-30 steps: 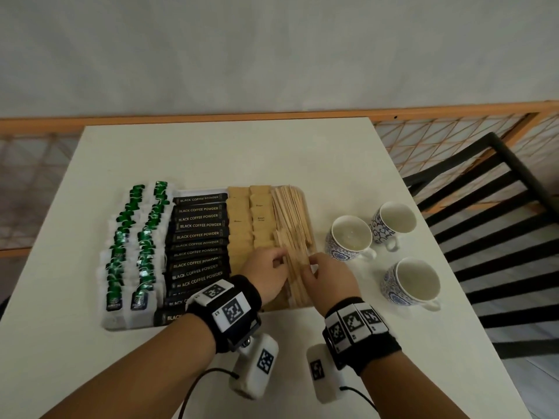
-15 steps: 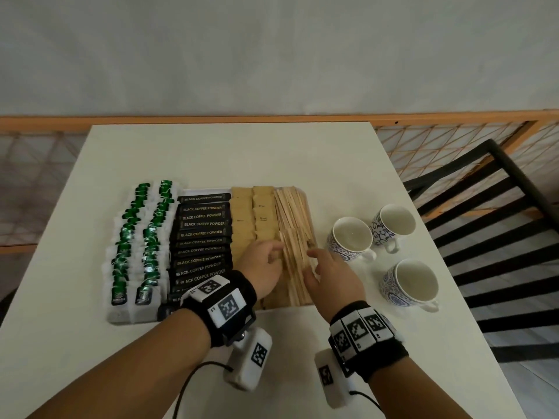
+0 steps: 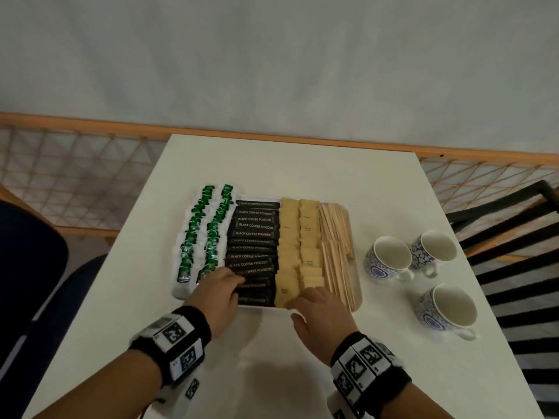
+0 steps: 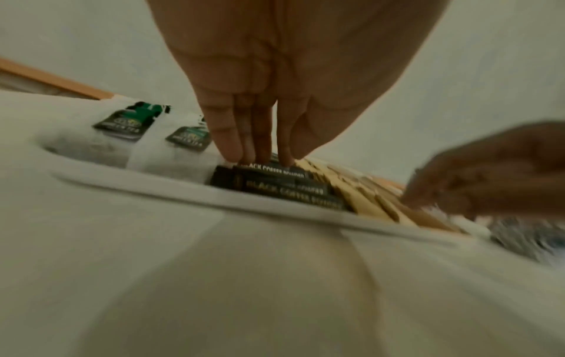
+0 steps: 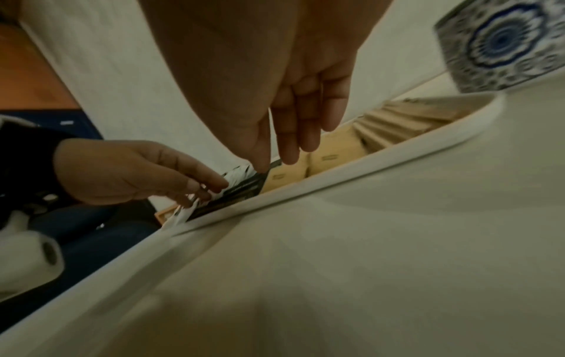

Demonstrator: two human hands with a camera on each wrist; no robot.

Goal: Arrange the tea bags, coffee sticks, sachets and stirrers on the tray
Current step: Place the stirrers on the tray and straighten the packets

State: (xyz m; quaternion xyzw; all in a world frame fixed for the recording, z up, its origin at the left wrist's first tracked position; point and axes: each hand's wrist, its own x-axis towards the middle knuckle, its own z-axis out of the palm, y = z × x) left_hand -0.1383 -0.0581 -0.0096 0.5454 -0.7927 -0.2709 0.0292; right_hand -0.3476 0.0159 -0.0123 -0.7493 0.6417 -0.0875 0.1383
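Straightening rows at lower centre of the frame, the left hand pressed flat fingers on the coffee sticks, the right hand lay open over the sachets (tray apparently full); next, seemingly small nudges only.

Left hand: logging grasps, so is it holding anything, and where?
Nothing held. The left hand rests straight fingertips on the near coffee sticks.
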